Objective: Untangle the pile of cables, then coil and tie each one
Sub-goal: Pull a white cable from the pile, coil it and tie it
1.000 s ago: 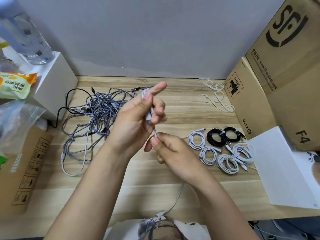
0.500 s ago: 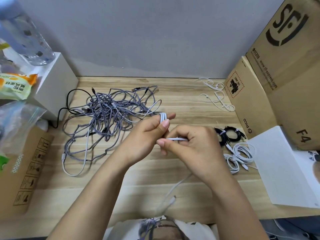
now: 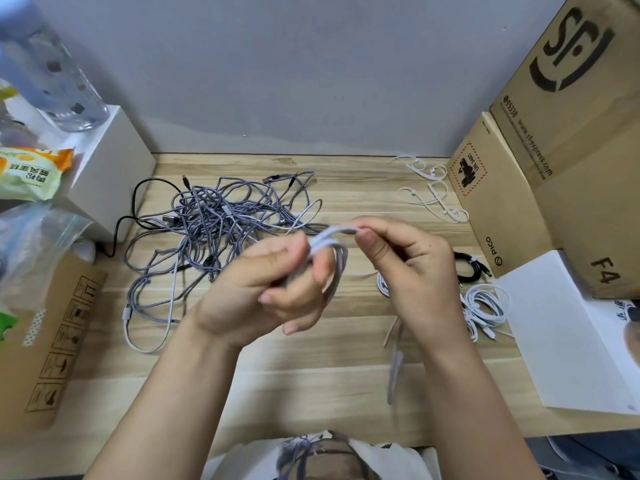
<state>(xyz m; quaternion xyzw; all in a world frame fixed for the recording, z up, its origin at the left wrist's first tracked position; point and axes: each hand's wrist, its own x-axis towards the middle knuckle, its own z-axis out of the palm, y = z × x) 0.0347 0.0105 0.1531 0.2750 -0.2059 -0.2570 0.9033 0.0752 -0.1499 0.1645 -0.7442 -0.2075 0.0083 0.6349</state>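
At the centre of the frame, above the light wooden desk [image 3: 311, 382], the left hand [image 3: 256, 292] grips a small coil of white cable [image 3: 334, 268], its fingers curled round the loops. The right hand [image 3: 408, 271] pinches the same cable's strand at the top of the coil. A blurred free end hangs below the right wrist. The tangled pile of grey braided cables [image 3: 214, 233] lies at middle left. Coiled white cables [image 3: 485, 306] and a coiled black cable [image 3: 469, 270] lie at the right, near the brown cardboard boxes [image 3: 554, 168].
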